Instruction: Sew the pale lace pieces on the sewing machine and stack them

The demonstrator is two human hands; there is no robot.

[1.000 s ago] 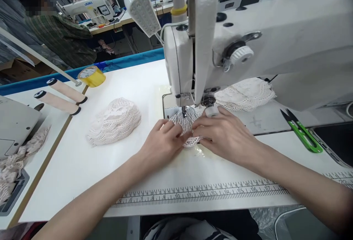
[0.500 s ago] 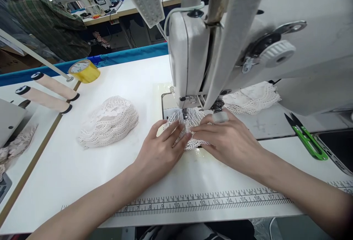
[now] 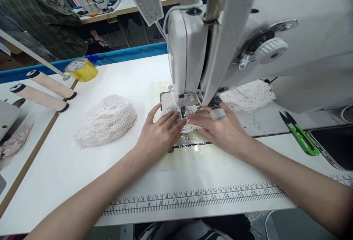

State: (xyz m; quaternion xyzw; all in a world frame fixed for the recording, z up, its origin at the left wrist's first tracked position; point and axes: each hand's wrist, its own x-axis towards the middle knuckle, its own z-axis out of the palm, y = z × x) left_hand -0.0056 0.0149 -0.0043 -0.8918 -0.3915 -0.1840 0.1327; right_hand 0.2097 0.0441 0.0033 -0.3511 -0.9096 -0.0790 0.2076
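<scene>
Left of the snips (image 3: pixel 299 134), spread hands (image 3: pixel 157 134) (image 3: pixel 225 129) apparently press lace (image 3: pixel 192 127) the machine (image 3: pixel 185 59) partly hides.

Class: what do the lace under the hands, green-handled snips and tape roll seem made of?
Lace: matte textile, shown by its openwork; fibre unclear.
Green-handled snips: probably dark metal blades, thin and pointed; smooth plastic handles, evenly coloured.
Tape roll: likely glossy plastic film, judging by its yellow sheen.

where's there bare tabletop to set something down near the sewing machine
Free: the tabletop behind the lace pile, between the yellow tape roll and sewing machine; also between the forearms, behind the printed ruler. Crowded: around the presser foot, with left grip and right grip on lace, and right, with green snips beside a phone.
</scene>
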